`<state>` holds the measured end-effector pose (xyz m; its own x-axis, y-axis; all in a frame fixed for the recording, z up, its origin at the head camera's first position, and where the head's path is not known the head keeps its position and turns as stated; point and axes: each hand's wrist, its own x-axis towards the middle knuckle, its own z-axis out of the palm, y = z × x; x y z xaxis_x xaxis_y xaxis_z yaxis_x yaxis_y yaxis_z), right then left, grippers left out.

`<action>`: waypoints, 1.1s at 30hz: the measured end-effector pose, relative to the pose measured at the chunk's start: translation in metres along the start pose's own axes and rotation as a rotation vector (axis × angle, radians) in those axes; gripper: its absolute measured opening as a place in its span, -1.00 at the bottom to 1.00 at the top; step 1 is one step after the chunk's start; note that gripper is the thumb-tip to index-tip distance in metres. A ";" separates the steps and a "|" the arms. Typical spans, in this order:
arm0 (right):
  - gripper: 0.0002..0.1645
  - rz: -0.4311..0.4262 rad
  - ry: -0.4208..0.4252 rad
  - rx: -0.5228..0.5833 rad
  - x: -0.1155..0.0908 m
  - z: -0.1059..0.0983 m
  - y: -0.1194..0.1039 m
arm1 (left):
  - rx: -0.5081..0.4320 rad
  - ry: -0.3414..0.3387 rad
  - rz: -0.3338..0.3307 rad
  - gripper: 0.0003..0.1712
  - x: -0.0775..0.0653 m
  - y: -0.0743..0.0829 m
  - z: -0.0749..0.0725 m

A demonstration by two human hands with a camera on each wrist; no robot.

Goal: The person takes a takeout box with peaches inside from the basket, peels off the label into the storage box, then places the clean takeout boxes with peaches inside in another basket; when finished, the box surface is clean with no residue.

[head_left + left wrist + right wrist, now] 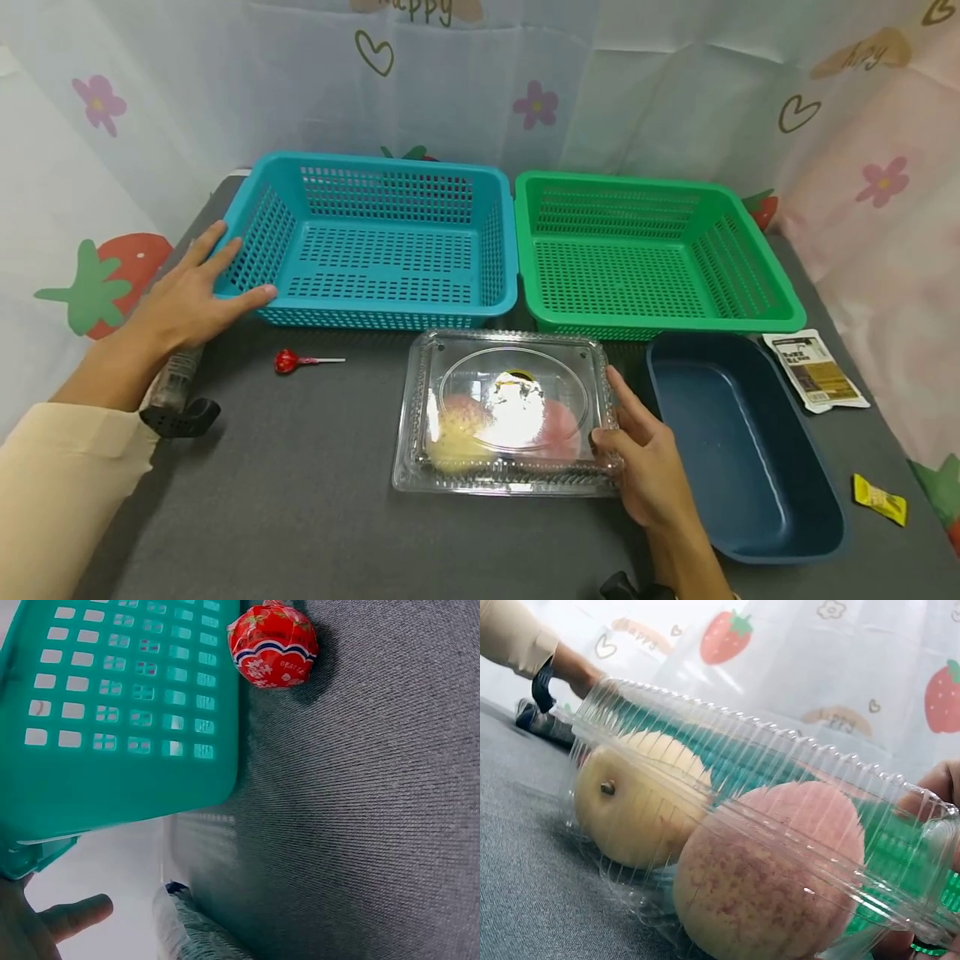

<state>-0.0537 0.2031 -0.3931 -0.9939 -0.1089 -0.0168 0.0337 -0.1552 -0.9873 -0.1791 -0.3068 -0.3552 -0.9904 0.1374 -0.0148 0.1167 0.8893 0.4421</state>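
My right hand point(651, 458) grips the right side of a clear plastic clamshell box point(472, 364), thumb on the lid's edge. Inside lie two peaches, a yellowish one point(641, 802) and a pinker one point(769, 877), seen through the clear wall in the right wrist view. In the head view, the spread fingers of my left hand point(187, 300) lie along the left rim of a blue perforated basket point(375, 312). Its thumb is straight and points at the near left corner. A red lollipop point(287, 361) lies on the table just right of that hand.
A green basket point(660, 325) stands right of the blue one. In front of it is a dark blue tub point(738, 450). Farther right lie a white-and-brown packet point(816, 371) and a yellow wrapped candy point(879, 500). A wrapped cylindrical item point(176, 379) is partly hidden under my left wrist.
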 end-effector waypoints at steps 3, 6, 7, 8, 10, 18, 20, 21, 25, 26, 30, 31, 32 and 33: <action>-0.12 -0.003 0.030 -0.047 0.001 0.002 0.002 | 0.027 0.008 -0.007 0.04 -0.001 0.001 -0.006; -0.16 -0.013 0.060 -0.108 0.001 0.003 0.004 | 0.026 0.039 -0.004 0.02 -0.004 0.006 -0.015; -0.17 -0.016 0.071 -0.127 0.002 0.003 0.005 | 0.019 0.056 -0.002 0.01 -0.006 0.009 -0.019; -0.17 -0.019 0.078 -0.143 0.002 0.003 0.006 | 0.007 0.070 0.005 0.00 -0.007 0.012 -0.022; -0.18 -0.027 0.090 -0.167 0.001 0.004 0.006 | -0.025 0.099 0.024 -0.02 -0.011 0.021 -0.029; -0.20 -0.045 0.108 -0.198 0.000 0.004 0.006 | -0.137 0.206 0.127 -0.06 -0.036 0.069 -0.047; -0.20 -0.049 0.109 -0.205 0.000 0.004 0.005 | -0.165 0.242 0.170 -0.05 -0.043 0.080 -0.047; -0.20 -0.051 0.109 -0.210 0.000 0.004 0.005 | -0.175 0.260 0.192 -0.05 -0.046 0.085 -0.047; -0.21 -0.056 0.108 -0.227 -0.001 0.003 0.004 | -0.223 0.345 0.278 -0.05 -0.059 0.104 -0.044; -0.21 -0.056 0.109 -0.231 -0.001 0.003 0.004 | -0.238 0.368 0.298 -0.06 -0.063 0.108 -0.043; -0.21 -0.058 0.110 -0.246 0.000 0.002 0.003 | -0.296 0.430 0.387 -0.03 -0.075 0.123 -0.038; -0.21 -0.058 0.110 -0.250 0.000 0.002 0.003 | -0.305 0.439 0.407 0.00 -0.077 0.126 -0.036; -0.21 -0.057 0.109 -0.253 0.000 0.002 0.003 | -0.312 0.445 0.424 0.02 -0.079 0.128 -0.034; -0.21 -0.056 0.110 -0.256 0.000 0.002 0.003 | -0.318 0.449 0.440 0.04 -0.081 0.130 -0.033</action>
<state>-0.0536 0.2002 -0.3954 -0.9994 0.0020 0.0358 -0.0355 0.0966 -0.9947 -0.0862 -0.2163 -0.2671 -0.7992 0.2009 0.5665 0.5537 0.6127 0.5639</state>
